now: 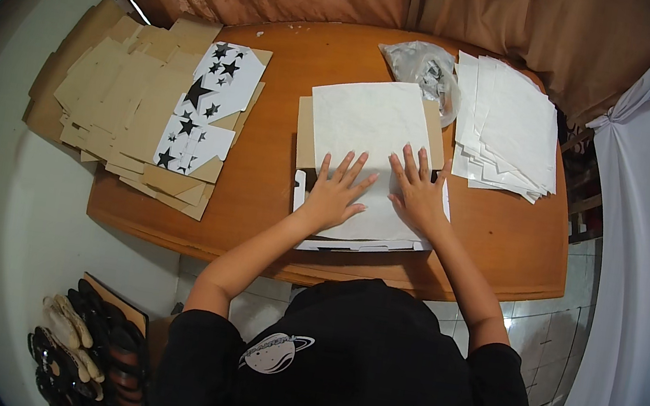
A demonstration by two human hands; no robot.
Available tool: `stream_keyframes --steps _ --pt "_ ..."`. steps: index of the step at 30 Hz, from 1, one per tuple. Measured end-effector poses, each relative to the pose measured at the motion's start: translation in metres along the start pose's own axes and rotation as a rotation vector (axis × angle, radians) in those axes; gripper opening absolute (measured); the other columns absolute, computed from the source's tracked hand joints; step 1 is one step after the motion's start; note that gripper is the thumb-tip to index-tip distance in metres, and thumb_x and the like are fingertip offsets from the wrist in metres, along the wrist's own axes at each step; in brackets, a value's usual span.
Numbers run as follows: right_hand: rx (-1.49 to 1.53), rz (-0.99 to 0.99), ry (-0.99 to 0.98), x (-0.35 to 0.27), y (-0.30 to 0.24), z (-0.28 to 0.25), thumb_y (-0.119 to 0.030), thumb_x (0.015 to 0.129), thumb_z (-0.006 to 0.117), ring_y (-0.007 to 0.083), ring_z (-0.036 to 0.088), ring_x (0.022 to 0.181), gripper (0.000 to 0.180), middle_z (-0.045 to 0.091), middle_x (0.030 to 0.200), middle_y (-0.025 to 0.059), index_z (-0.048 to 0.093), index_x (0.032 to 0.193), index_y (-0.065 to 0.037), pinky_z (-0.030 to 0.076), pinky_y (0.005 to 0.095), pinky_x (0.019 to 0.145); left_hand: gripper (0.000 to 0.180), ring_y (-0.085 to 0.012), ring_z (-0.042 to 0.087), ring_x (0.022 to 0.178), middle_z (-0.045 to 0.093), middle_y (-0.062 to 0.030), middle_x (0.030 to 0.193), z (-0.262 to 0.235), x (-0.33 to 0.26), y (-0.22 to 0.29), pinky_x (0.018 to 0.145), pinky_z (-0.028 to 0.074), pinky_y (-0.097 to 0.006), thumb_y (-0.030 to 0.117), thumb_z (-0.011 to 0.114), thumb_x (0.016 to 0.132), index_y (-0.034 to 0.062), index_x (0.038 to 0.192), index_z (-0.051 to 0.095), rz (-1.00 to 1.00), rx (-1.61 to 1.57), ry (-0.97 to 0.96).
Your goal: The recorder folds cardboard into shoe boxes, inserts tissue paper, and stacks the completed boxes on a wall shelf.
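Both hands lie flat, fingers spread, palms down on a white marbled sheet (367,138) near the front edge of the wooden table (261,186); neither grips anything, they press. The left hand (337,191) sits on the sheet's lower left part, the right hand (420,190) on its lower right, about level with each other and equally near. The sheet runs lengthwise away from the person, from under the palms toward the table's far edge, and its far half covers a brown cardboard square (303,138) that shows at both sides. Under the near end lie more white pieces (352,244), edges only (count unclear). At the right edge of the table sits a fanned stack of white sheets (510,129), with a crumpled clear plastic bag (423,67) beside it. At the left edge, overhanging it, cardboard pieces (131,101) pile up, with star-printed sheets (210,104) on top. Whether the marbled sheet is stuck down cannot be told.
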State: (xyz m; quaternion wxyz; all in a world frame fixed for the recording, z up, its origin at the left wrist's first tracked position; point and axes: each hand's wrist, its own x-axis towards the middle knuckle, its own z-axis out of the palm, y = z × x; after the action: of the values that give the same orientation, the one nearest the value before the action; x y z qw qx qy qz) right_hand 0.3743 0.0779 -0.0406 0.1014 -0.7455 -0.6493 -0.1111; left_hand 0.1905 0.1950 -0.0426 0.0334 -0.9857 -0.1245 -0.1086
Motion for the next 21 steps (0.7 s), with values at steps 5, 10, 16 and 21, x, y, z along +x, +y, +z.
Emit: stream_keyframes --steps 5,10,16,21 --pt "-0.004 -0.051 -0.065 -0.003 0.002 -0.006 -0.034 0.071 0.068 0.0328 0.014 0.134 0.084 0.014 0.147 0.0098 0.021 0.14 -0.022 0.004 0.0702 0.096 0.063 -0.026 0.008 0.136 0.014 -0.01 0.147 0.01 -0.005 0.0 0.104 0.004 -0.06 0.051 0.046 0.083 0.022 0.137 0.032 0.017 0.105 -0.038" --pt "0.07 -0.22 -0.179 -0.01 0.005 -0.017 -0.033 0.073 0.067 0.0328 0.018 0.133 0.08 0.012 0.147 0.0102 0.024 0.139 -0.023 0.017 0.0618 0.1 0.062 -0.0251 0.008 0.137 0.018 -0.007 0.147 0.026 -0.007 0.004 0.106 0.002 -0.055 0.055 0.046 0.081 0.0265 0.135 0.035 0.4 0.17 -0.148" --pt "0.157 -0.348 -0.388 -0.017 0.011 -0.012 -0.025 0.075 0.067 0.0326 0.02 0.133 0.074 0.011 0.148 0.0101 0.028 0.138 -0.023 0.022 0.0503 0.105 0.066 -0.0285 0.009 0.136 0.017 -0.0076 0.147 0.043 -0.008 0.007 0.105 0.008 -0.058 0.058 0.047 0.079 0.038 0.138 0.024 0.406 0.206 -0.485" --pt "0.173 -0.359 -0.612 -0.009 0.009 -0.011 -0.023 0.072 0.069 0.0325 0.018 0.134 0.078 0.01 0.148 0.01 0.027 0.138 -0.025 0.021 0.0501 0.106 0.073 -0.0318 0.012 0.135 0.009 -0.0092 0.148 0.044 -0.012 0.003 0.103 0.014 -0.059 0.054 0.055 0.077 0.0426 0.138 0.016 0.419 0.11 -0.584"
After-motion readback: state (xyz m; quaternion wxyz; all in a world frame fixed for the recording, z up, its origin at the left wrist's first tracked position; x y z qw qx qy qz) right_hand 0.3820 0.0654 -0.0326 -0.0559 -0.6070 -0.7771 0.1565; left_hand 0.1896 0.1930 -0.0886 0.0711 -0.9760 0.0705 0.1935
